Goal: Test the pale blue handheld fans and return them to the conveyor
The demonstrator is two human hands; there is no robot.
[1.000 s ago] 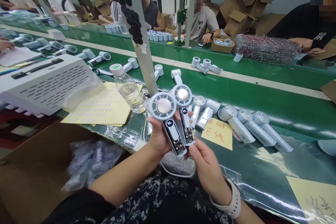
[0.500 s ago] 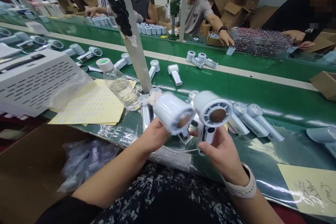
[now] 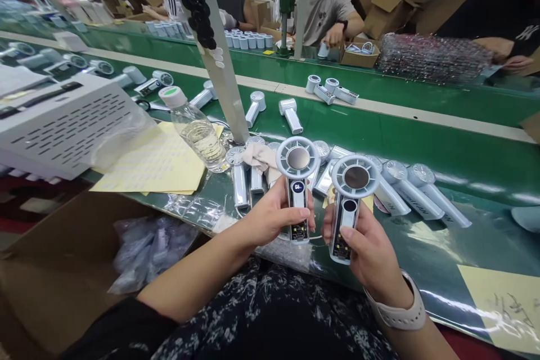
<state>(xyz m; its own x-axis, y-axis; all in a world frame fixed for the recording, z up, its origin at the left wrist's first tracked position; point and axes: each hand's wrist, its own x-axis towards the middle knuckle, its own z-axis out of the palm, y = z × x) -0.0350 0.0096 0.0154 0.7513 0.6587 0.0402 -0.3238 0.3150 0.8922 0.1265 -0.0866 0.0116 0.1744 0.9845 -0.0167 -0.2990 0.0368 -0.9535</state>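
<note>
Two pale blue hand-held fans stand upright in front of me, one in each hand. My left hand (image 3: 274, 216) is closed round the handle of the left fan (image 3: 297, 171), whose small round display is lit. My right hand (image 3: 367, 250) grips the handle of the right fan (image 3: 353, 191), thumb lying on its front; its display is dark. Both show a bare circuit board at the handle's lower end. They are a few centimetres apart, above the near edge of the green belt (image 3: 422, 146).
Several more fans (image 3: 415, 194) lie on the belt behind my hands, beside a cloth (image 3: 259, 153). A water bottle (image 3: 196, 129) and yellow sheets (image 3: 156, 163) sit left, by a white vented box (image 3: 63, 124). A slanted metal post (image 3: 223, 76) rises behind. Other people work across the belt.
Both fans, tipped with their heads toward the belt half a second ago, are turned back upright with fronts facing me. They are now held apart, one per hand.
</note>
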